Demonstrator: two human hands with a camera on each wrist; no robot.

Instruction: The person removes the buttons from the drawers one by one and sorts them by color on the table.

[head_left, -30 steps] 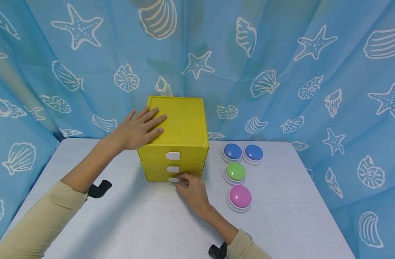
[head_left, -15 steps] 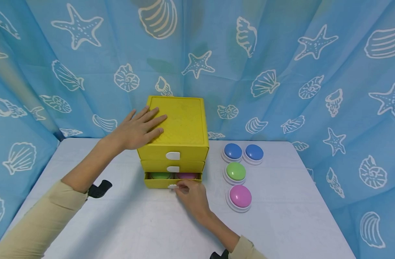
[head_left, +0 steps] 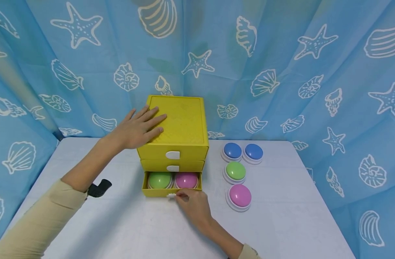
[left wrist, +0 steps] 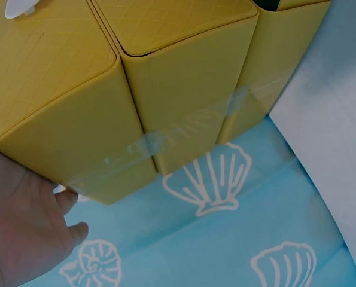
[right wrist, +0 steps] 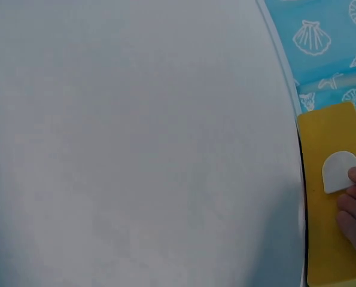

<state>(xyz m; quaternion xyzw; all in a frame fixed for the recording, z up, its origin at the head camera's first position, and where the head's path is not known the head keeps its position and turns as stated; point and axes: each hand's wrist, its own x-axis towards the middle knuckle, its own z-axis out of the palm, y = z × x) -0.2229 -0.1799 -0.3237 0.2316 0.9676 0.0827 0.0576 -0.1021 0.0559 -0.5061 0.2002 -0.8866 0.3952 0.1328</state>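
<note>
At the left, the left hand (head_left: 137, 130) lies flat with fingers straight on the lid of a small yellow plastic chest of three drawers (head_left: 181, 124), which stands at the back middle of the white table (head_left: 281, 223) against the blue sea-shell curtain (head_left: 281, 72). The chest has a quilted, diamond-embossed surface and a white rounded tab handle on each drawer front; the left wrist view shows clear tape across its side. The bottom drawer (head_left: 158, 191) is pulled part-way out, showing a green dome button (head_left: 159, 179) beside a pink dome button (head_left: 185, 179) inside. The right hand (head_left: 194, 205) pinches the bottom drawer's white tab handle (head_left: 171, 195) between curled fingers. To the right of the chest, on the table, sit two blue dome buttons (head_left: 242, 151), a green one (head_left: 235, 171) and a pink one (head_left: 239, 196).
</note>
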